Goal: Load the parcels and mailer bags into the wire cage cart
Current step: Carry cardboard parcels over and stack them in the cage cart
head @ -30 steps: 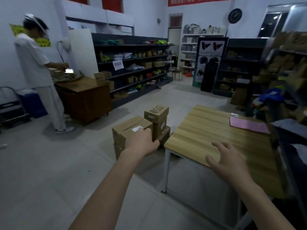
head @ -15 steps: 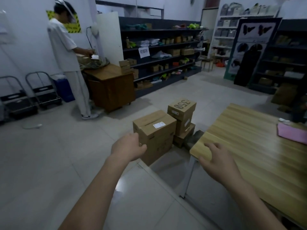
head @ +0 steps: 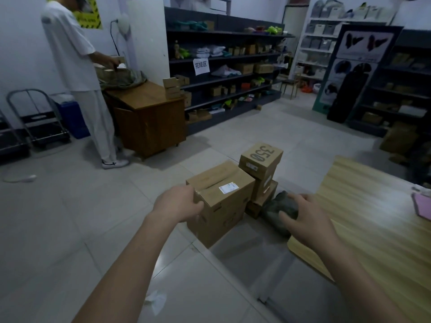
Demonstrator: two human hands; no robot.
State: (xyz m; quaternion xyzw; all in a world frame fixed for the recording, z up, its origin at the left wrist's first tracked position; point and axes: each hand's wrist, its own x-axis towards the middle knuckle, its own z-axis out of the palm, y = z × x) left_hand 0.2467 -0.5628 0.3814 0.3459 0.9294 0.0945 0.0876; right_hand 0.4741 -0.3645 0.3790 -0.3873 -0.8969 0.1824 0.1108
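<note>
A large cardboard parcel [head: 217, 180] with a white label stands on the floor, on top of another box. My left hand [head: 179, 206] grips its near left top corner, thumb on the front face. Right of it is a stack of smaller boxes, the top one marked "350" [head: 261, 157]. A dark grey mailer bag [head: 277, 206] lies between that stack and the table. My right hand [head: 307, 215] reaches over the bag with spread fingers touching its top. No wire cage cart is in view.
A light wooden table [head: 373, 217] with a pink sheet [head: 422, 206] stands at the right. A person in white [head: 77, 66] works at a brown desk [head: 149, 113] at back left. Platform trolleys [head: 39, 122] stand by the left wall. Dark shelves [head: 233, 73] line the back.
The view has come closer to the boxes. My left hand has taken hold of the large parcel's corner. My right hand moved off the table edge onto the grey bag.
</note>
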